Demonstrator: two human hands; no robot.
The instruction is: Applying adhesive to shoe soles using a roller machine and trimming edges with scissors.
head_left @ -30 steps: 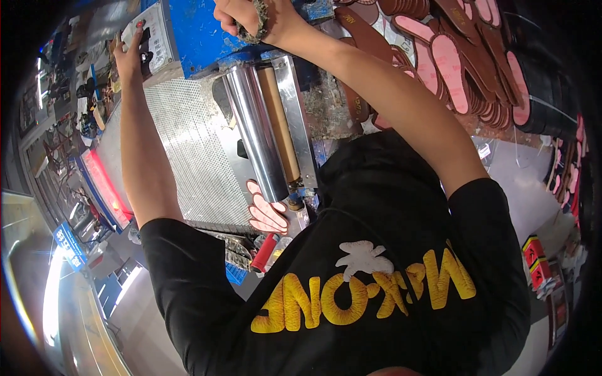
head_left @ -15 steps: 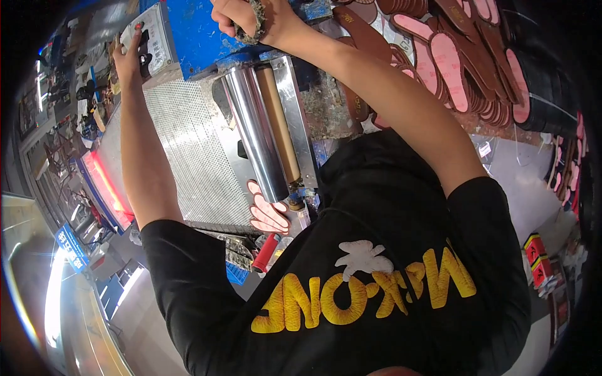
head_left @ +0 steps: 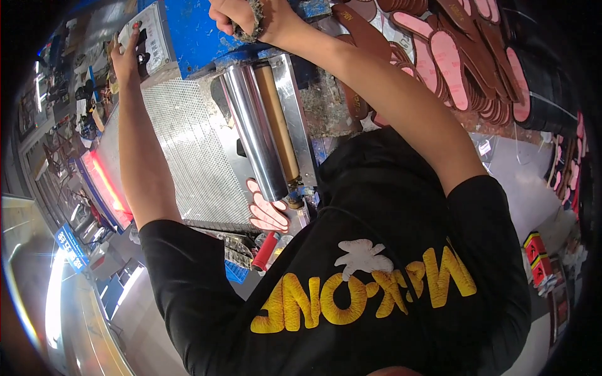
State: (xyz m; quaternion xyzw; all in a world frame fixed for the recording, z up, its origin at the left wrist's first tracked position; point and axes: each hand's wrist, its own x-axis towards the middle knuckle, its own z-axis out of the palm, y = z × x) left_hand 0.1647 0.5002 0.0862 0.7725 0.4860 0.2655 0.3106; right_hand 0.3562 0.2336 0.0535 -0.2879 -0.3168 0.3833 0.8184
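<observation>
My left hand [head_left: 125, 57] is at the grey control panel [head_left: 157, 39] of a blue machine [head_left: 200, 34]. Its thumb reaches up to a red button [head_left: 136, 26], and the other fingers are spread beside the panel's edge. My right hand [head_left: 276, 22] is closed on a dark, rough, curved piece [head_left: 256, 22] above the blue housing; what this piece belongs to is hidden. Below the housing run a shiny metal roller [head_left: 254, 131] and a tan roller [head_left: 277, 122]. Several pink insoles [head_left: 268, 213] lie by the metal roller's near end.
A perforated metal surface [head_left: 194, 150] spreads left of the rollers. Brown and pink insoles [head_left: 448, 69] are heaped on the bench at the right, beside black stacked material [head_left: 545, 81]. A red cylinder [head_left: 268, 250] is close to my body, and a red light [head_left: 103, 178] glows at the left.
Both hands keep their places, with only a slight shift of the arms. The rollers and insoles look the same.
</observation>
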